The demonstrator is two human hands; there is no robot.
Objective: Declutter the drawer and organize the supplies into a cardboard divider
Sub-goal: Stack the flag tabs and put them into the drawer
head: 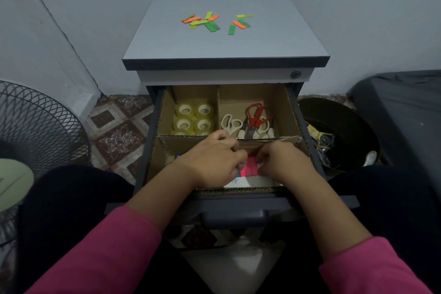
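The open drawer point(238, 205) holds a cardboard divider point(164, 112) with several compartments. Clear tape rolls point(193, 118) fill the back left one. Scissors point(253, 122), one pair red-handled, lie in the back right one. Both hands are down in the front compartment. My left hand point(211, 159) and my right hand point(280, 162) have curled fingers that pinch a stack of pink sticky tabs point(249, 168) between them, above a white packet point(245, 182). Loose orange, green and yellow tabs point(210, 22) lie scattered on the cabinet top point(224, 45).
A black bin point(338, 136) with scraps stands right of the cabinet, beside a dark covered object point(405, 107). A wire fan guard point(35, 126) sits on the patterned tile floor at the left. The wall is close behind the cabinet.
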